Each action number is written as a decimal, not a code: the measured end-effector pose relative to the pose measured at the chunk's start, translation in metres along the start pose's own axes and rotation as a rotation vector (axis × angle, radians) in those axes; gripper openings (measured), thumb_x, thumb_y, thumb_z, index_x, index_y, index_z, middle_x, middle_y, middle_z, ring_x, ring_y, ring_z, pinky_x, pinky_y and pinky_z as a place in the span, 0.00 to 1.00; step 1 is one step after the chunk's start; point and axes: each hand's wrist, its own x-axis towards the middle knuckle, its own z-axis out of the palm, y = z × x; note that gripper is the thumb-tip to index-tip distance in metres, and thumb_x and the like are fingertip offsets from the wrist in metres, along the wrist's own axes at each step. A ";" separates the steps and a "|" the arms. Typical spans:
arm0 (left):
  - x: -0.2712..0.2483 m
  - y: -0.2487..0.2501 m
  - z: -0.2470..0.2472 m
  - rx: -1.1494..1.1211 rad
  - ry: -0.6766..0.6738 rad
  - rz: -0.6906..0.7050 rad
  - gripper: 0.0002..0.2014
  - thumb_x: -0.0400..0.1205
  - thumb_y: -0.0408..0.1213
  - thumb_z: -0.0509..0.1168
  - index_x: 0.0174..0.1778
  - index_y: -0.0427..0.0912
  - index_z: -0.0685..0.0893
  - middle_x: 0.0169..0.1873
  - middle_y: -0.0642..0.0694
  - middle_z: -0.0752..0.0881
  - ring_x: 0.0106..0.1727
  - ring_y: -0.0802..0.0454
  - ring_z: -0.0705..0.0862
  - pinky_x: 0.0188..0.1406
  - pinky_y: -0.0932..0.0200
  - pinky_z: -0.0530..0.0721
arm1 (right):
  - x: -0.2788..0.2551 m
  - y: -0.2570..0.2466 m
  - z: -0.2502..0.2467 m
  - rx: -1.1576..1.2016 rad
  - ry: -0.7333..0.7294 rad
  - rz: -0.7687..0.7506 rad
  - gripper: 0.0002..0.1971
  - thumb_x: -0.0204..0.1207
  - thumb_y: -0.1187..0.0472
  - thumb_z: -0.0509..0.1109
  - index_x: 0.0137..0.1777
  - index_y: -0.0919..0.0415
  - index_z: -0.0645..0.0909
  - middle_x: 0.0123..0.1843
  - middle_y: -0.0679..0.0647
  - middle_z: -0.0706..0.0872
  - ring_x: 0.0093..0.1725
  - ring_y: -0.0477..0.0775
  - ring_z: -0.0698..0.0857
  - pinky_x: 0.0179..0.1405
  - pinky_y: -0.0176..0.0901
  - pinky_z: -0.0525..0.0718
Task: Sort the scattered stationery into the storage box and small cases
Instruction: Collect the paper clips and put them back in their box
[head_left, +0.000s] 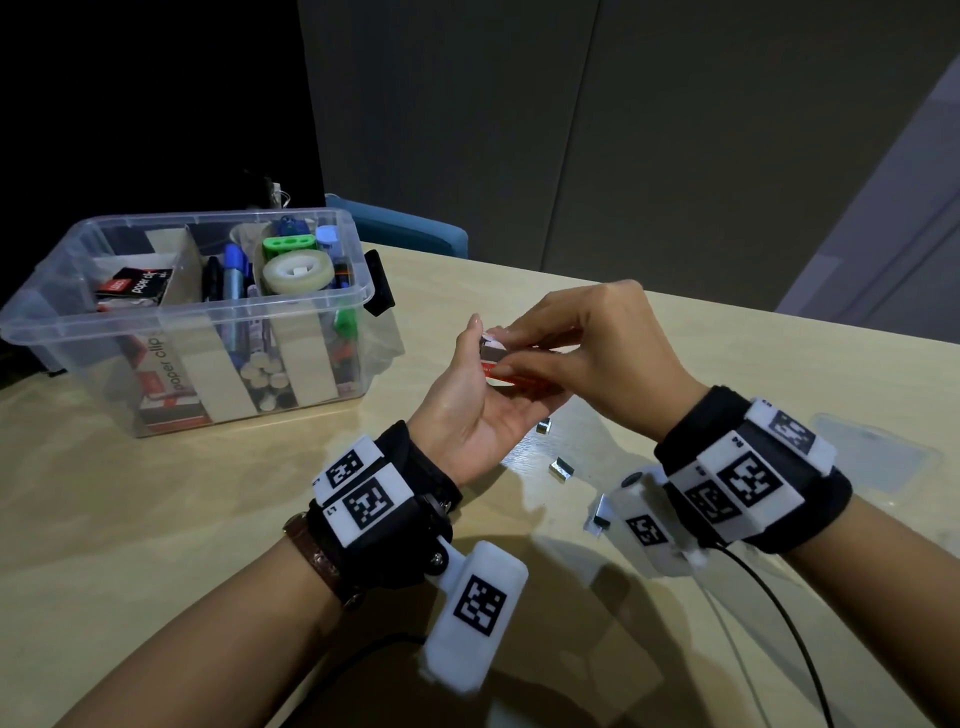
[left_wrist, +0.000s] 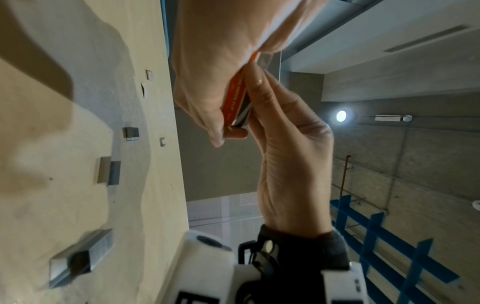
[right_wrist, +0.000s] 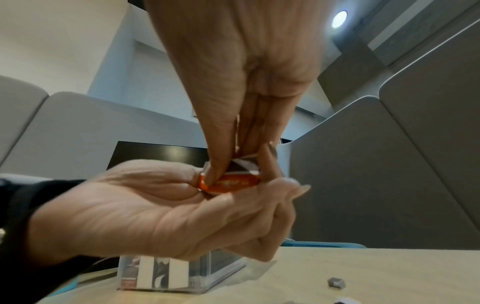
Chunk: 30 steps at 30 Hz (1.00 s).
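Note:
A small orange cardboard box (head_left: 514, 375) with a white end flap lies in my upturned left hand (head_left: 483, 400), whose fingers curl under it. My right hand (head_left: 519, 348) reaches in from above and pinches the box at its open end. The right wrist view shows the right hand's thumb and fingertips (right_wrist: 215, 174) on the orange box (right_wrist: 228, 182), with the left hand (right_wrist: 168, 216) cupped beneath. Both hands are above the table, right of the clear storage box (head_left: 57, 332). Loose silver staple strips (head_left: 561, 467) lie on the table under the hands.
The storage box holds paper clip cartons, markers, a tape roll (head_left: 297, 274) and a green piece, split by card dividers. A clear flat lid or case (head_left: 872, 457) lies at the right. More staple strips (left_wrist: 109, 172) are on the tan table (head_left: 208, 519). A blue chair (head_left: 415, 234) stands behind.

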 end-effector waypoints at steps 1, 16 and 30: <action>0.000 0.000 0.000 -0.006 0.018 0.000 0.28 0.87 0.56 0.54 0.69 0.34 0.76 0.49 0.33 0.86 0.54 0.40 0.89 0.59 0.40 0.86 | -0.002 0.001 0.000 -0.040 -0.015 -0.001 0.12 0.67 0.52 0.81 0.49 0.54 0.93 0.44 0.45 0.92 0.41 0.45 0.90 0.43 0.52 0.88; 0.006 0.008 -0.011 0.225 0.016 -0.108 0.31 0.87 0.62 0.41 0.34 0.53 0.85 0.32 0.51 0.89 0.51 0.55 0.84 0.77 0.34 0.58 | -0.016 -0.009 0.014 -0.606 -0.022 -0.240 0.09 0.74 0.65 0.74 0.53 0.65 0.88 0.34 0.56 0.83 0.28 0.60 0.81 0.21 0.46 0.78; -0.007 0.023 0.000 0.162 -0.031 -0.044 0.22 0.78 0.58 0.66 0.64 0.51 0.83 0.57 0.33 0.83 0.61 0.41 0.83 0.62 0.53 0.79 | -0.008 0.004 -0.021 -0.093 0.082 -0.255 0.23 0.78 0.70 0.72 0.74 0.59 0.79 0.52 0.53 0.86 0.50 0.48 0.86 0.49 0.43 0.87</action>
